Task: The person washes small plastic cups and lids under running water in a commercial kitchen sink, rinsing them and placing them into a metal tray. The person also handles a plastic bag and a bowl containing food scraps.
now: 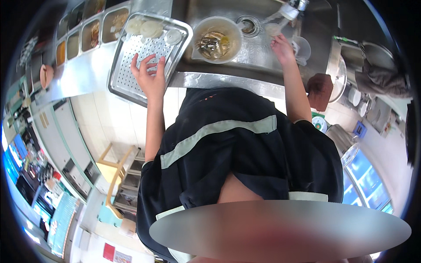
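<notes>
My left hand (150, 75) hovers at the perforated metal tray (131, 85), fingers spread and nothing in them. Several pale, translucent round pieces (151, 29) lie at the tray's far end; their kind is unclear. My right hand (283, 51) reaches over the sink under the tap (290, 10), fingers closed at the edge of a similar pale round piece (272, 30), with water running about it. Between my hands, a translucent plastic jug (237, 49) stands in the sink, holding dark and brownish pieces in liquid.
The sink drain (249, 26) lies just right of the jug. A clear plastic container (301, 49) sits beside my right hand. Metal pans of food (91, 34) line the counter at far left. A brown cloth-like item (319, 91) hangs by the sink's right edge.
</notes>
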The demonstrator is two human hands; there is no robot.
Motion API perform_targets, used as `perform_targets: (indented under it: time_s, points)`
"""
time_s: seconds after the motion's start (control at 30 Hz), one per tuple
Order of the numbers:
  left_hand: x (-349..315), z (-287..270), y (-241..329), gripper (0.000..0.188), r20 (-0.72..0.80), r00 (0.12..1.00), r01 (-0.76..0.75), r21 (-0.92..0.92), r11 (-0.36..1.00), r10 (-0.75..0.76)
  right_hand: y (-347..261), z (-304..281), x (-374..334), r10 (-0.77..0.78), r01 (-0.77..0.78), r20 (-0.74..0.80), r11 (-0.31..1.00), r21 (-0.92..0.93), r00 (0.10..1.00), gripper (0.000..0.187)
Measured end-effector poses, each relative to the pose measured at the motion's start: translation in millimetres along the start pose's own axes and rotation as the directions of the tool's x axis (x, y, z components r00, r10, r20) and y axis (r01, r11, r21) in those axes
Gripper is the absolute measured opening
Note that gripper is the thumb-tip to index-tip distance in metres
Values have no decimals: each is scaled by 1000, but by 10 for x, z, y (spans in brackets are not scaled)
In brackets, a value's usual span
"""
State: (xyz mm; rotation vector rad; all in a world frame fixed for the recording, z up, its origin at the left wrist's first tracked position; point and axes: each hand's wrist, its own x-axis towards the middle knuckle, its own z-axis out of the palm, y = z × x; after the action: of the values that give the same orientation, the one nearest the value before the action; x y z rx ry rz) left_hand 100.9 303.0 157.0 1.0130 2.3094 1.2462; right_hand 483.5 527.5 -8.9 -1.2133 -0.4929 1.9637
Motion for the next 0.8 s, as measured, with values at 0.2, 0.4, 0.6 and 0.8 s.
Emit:
perform_targets:
  time_s: [0.2, 0.4, 0.6, 0.8]
  points:
    - [36, 401, 219, 27, 190, 979, -40, -141, 989, 67, -89, 305, -109, -13, 5, 102, 997, 78, 995, 25]
    - [-115, 1451, 545, 39, 695, 715, 27, -135, 990, 76, -152, 402, -127, -36, 31, 108, 998, 49, 993, 29]
    - [-19, 2652, 985, 65, 919, 358, 635, -109, 765, -167, -384, 409, -235, -129, 142, 100, 980, -139, 987, 29]
    - [110, 3319, 1133, 58, 906, 419, 565, -205, 799, -64, -415, 129, -116, -138, 175, 124, 911, -374, 983, 31]
